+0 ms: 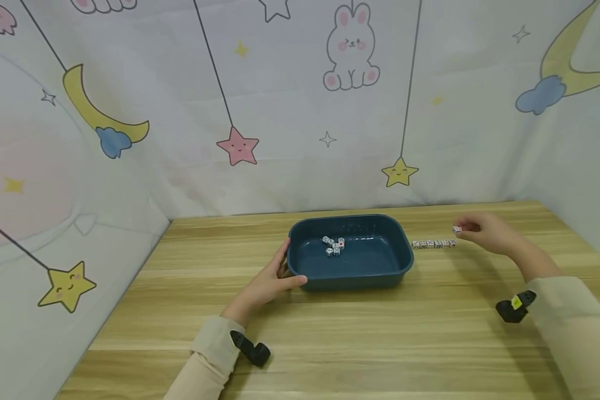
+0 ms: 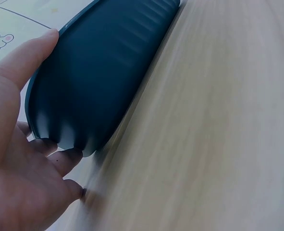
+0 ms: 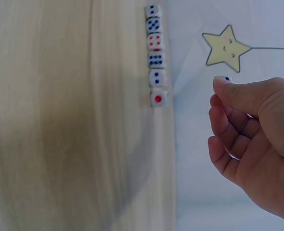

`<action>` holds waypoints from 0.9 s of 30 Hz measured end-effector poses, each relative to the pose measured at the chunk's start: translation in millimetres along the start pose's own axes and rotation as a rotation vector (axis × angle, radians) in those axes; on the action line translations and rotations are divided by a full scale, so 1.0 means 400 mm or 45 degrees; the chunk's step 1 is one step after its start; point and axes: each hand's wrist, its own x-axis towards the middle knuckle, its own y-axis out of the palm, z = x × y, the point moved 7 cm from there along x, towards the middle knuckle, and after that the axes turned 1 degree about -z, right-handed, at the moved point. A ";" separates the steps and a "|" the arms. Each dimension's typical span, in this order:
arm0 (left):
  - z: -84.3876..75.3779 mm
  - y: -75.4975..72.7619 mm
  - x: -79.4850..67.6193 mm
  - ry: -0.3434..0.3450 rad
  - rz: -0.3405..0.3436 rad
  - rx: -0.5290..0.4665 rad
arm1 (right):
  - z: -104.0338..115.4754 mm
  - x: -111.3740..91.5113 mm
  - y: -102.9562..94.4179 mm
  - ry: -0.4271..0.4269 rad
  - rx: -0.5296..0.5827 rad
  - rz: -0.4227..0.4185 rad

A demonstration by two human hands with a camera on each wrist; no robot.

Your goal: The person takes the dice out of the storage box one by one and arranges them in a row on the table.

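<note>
A dark blue rectangular tray (image 1: 360,282) stands on the table, with several white dice (image 1: 336,245) grouped on its floor, left of centre. My left hand (image 1: 267,284) grips the tray's left end, thumb at the front rim and fingers round the outer wall. Between the thumb and fingers of my right hand (image 1: 490,233) is a single white die (image 1: 456,229), raised close to the right end of a straight row of dice (image 1: 434,244). Most of that die is hidden by the thumb in the right wrist view, where the row (image 3: 156,60) shows red and blue pips.
The wood-grain table (image 1: 360,344) runs back to a pale curtain (image 1: 290,183) printed with stars, moons and a rabbit. The dice row begins just off the tray's right side. A black wrist camera (image 1: 252,350) sits on the left cuff, another (image 1: 515,307) on the right.
</note>
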 end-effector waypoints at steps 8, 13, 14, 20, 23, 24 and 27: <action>-0.001 0.001 0.001 -0.003 0.005 -0.002 | -0.054 -0.002 0.009 0.004 -0.063 -0.031; -0.002 0.000 -0.003 -0.011 -0.003 -0.002 | -0.081 0.002 0.017 0.009 -0.058 -0.045; -0.003 0.000 -0.003 -0.012 -0.004 -0.001 | -0.085 0.003 0.018 0.010 -0.057 -0.050; -0.003 0.001 -0.003 -0.019 0.003 -0.011 | -0.105 0.007 0.033 0.012 -0.038 -0.064; -0.003 0.002 -0.003 -0.012 0.006 -0.010 | -0.106 0.008 0.039 0.010 -0.035 -0.061; -0.003 0.002 -0.003 -0.012 0.006 -0.012 | -0.106 0.009 0.040 0.012 -0.034 -0.058; -0.002 0.001 -0.003 -0.006 0.004 -0.010 | -0.106 0.010 0.042 0.030 -0.036 -0.045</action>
